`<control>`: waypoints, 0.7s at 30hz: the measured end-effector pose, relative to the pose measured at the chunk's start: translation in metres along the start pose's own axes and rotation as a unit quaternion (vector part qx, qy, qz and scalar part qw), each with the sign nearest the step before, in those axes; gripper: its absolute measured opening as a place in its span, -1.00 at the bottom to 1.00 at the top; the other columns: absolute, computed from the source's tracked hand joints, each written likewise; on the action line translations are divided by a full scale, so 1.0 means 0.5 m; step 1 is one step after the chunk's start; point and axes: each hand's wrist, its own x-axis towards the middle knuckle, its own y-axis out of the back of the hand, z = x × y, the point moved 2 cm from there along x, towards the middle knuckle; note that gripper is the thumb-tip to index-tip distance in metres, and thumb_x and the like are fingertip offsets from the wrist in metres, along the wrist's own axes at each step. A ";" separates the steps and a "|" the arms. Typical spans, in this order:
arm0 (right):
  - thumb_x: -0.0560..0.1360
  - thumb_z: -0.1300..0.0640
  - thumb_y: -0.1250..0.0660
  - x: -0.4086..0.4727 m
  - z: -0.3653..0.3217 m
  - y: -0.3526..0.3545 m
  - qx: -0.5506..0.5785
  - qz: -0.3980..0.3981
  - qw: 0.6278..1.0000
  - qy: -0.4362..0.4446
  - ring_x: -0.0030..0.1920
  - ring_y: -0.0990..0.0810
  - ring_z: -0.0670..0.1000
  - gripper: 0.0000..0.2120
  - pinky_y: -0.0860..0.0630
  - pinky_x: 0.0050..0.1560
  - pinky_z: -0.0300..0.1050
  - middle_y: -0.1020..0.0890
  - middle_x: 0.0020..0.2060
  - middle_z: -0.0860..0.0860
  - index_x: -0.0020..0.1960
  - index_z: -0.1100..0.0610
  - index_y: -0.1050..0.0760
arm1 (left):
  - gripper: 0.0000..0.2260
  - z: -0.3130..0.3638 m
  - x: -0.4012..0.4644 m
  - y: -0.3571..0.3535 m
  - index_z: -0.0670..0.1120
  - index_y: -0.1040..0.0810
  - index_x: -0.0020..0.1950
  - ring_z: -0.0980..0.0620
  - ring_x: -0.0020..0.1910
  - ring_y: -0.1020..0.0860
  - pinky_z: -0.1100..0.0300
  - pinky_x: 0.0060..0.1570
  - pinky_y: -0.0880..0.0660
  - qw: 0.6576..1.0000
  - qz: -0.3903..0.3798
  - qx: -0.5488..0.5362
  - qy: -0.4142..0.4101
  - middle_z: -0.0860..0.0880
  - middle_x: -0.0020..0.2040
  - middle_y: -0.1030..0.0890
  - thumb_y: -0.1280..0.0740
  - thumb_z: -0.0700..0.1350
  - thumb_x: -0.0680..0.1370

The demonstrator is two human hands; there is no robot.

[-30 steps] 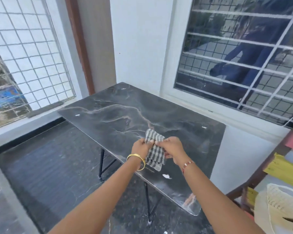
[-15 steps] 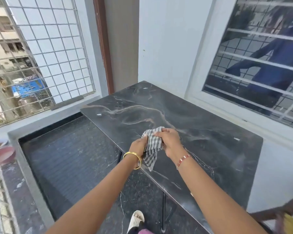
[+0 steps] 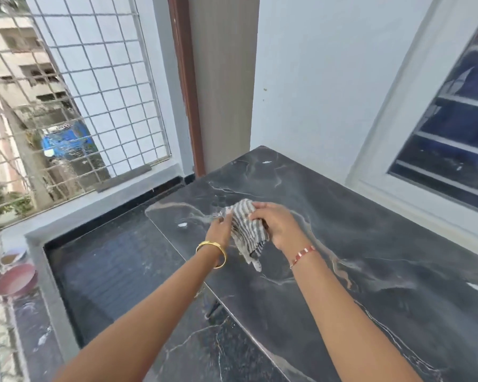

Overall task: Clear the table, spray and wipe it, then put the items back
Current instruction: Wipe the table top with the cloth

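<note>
Dark marble table (image 3: 342,257) stands against a white wall. Both hands grip a striped cloth (image 3: 246,230) above its left edge: left hand (image 3: 221,227) pinching, right hand (image 3: 276,224) curled round it. Cloth looks light, limp, possibly damp; best bunched mid-fold.

Both arms were stretched forward, forearms angling in so the hands nearly met. Left hand (image 3: 223,226) was raised with its fingers pinching the edge of the cloth (image 3: 247,230), gold bangle sitting at the wrist. Right hand (image 3: 279,226) was curled over the cloth from the other side, knuckles up, red thread band around that wrist.
</note>
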 end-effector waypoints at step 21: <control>0.40 0.38 -0.39 0.261 -0.114 -0.015 -0.219 0.232 0.947 0.029 -0.39 -0.41 -0.06 -0.88 -0.35 -0.37 -0.24 -0.56 -0.40 0.02 -0.24 0.22 -0.61 | -0.71 0.184 0.399 0.008 -0.07 -0.34 -0.37 0.11 -0.47 -0.25 0.31 -0.48 -0.21 0.940 -0.277 0.156 -0.125 0.00 -0.44 -0.31 -0.26 -0.17 0.55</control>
